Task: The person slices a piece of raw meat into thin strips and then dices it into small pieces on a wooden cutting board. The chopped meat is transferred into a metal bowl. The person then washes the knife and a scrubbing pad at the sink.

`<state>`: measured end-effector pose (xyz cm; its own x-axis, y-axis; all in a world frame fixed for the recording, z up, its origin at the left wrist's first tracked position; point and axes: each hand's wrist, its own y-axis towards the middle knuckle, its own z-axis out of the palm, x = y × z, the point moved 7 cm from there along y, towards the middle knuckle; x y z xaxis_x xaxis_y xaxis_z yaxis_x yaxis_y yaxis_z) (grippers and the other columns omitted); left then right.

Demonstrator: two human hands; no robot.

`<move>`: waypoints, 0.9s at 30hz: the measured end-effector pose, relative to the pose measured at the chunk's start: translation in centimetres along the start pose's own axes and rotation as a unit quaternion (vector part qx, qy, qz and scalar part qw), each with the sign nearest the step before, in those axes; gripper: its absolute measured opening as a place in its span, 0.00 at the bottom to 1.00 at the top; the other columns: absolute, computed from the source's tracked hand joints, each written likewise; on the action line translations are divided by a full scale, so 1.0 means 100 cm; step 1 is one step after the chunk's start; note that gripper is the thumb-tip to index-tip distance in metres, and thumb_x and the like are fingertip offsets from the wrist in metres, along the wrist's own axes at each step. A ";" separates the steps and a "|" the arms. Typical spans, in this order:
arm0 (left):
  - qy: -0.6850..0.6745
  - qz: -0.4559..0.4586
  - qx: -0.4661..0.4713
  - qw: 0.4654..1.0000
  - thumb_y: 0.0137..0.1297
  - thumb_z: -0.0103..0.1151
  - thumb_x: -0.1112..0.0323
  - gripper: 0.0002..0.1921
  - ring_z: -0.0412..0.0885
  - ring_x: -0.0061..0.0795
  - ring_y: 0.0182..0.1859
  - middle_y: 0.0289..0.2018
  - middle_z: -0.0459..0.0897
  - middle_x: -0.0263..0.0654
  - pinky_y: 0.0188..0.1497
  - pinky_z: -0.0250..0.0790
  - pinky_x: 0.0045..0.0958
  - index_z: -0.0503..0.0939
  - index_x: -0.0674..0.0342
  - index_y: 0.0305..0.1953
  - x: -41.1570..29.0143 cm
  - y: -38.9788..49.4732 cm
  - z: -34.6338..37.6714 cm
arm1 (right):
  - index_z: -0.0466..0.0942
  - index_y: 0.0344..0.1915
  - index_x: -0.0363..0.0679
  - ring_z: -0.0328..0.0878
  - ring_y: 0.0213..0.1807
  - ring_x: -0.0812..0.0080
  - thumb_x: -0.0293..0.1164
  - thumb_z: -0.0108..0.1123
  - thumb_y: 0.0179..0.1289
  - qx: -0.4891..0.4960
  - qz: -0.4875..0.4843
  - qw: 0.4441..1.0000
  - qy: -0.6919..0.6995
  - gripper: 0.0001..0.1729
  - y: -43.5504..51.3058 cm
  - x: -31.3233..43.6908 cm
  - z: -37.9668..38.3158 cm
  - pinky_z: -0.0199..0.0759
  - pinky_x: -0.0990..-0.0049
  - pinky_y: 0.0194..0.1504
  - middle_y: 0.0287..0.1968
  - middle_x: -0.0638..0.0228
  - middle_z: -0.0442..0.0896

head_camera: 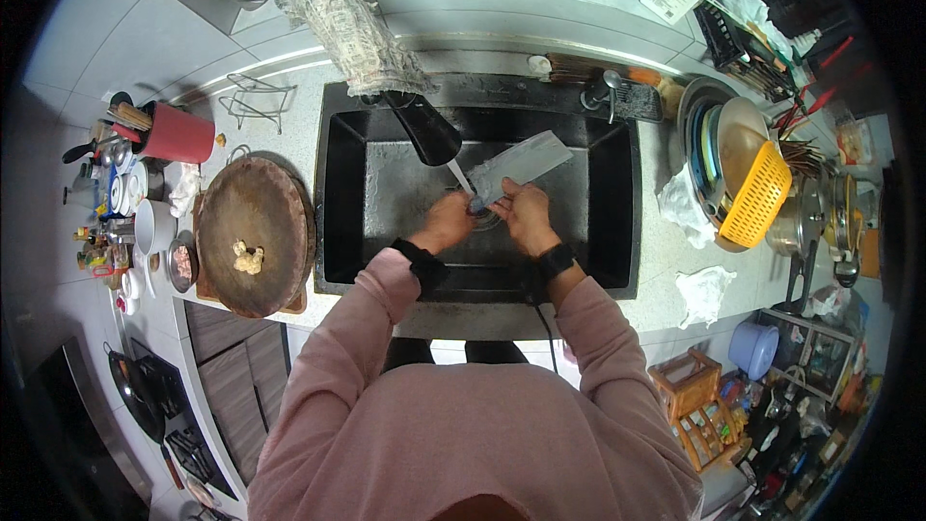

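Over the black sink (405,231), I hold a broad-bladed kitchen cleaver (532,163) with its blade slanting up to the right. My left hand (447,221) grips it at the handle end, and the fingers hide most of the handle. At the blade's near corner, my right hand (528,213) pinches the metal between thumb and fingers. Water runs from the black faucet (427,130) in a stream onto the handle end. The sink drain (485,221) lies partly hidden below my hands.
Left of the sink, a round wooden chopping board (253,231) carries a ginger root (248,258). Beyond it stands a red knife block (181,134). Stacked basins (698,98) and a yellow colander (756,195) crowd the right counter. A cloth-like wrap (347,25) covers something behind the faucet.
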<state>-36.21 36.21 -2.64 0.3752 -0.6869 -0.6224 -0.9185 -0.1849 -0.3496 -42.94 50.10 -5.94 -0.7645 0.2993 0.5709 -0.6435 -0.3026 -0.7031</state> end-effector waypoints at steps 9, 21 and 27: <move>-0.463 -0.105 0.092 0.875 0.62 0.60 0.68 0.11 0.79 0.26 0.37 0.33 0.82 0.34 0.40 0.72 0.33 0.80 0.63 0.45 0.009 -0.033 -0.006 | 0.60 0.67 0.24 0.75 0.57 0.63 0.27 0.52 0.69 0.102 -0.287 0.862 -0.406 0.30 -0.037 -0.012 0.069 0.65 0.67 0.63 0.68 0.45 0.66; -0.432 -0.134 0.213 0.866 0.64 0.60 0.60 0.20 0.76 0.28 0.42 0.39 0.78 0.37 0.47 0.71 0.30 0.74 0.67 0.50 -0.015 -0.088 -0.015 | 0.41 0.73 0.23 0.38 0.78 0.40 0.40 0.51 0.72 0.112 -0.285 0.793 -0.526 0.45 0.008 0.008 0.076 0.39 0.60 0.76 0.76 0.34 0.41; -0.456 -0.155 0.200 0.853 0.62 0.60 0.60 0.23 0.76 0.31 0.47 0.45 0.77 0.38 0.53 0.69 0.31 0.71 0.68 0.53 -0.012 -0.093 -0.010 | 0.42 0.72 0.21 0.33 0.79 0.39 0.45 0.51 0.73 0.200 -0.281 0.727 -0.594 0.46 -0.017 -0.041 0.076 0.32 0.55 0.77 0.75 0.33 0.39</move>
<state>-28.21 38.04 2.05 0.7016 0.2169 -0.6787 -0.7092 0.1207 -0.6946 -39.05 42.49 -3.84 0.2834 -0.4441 0.8499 -0.6450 -0.7441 -0.1737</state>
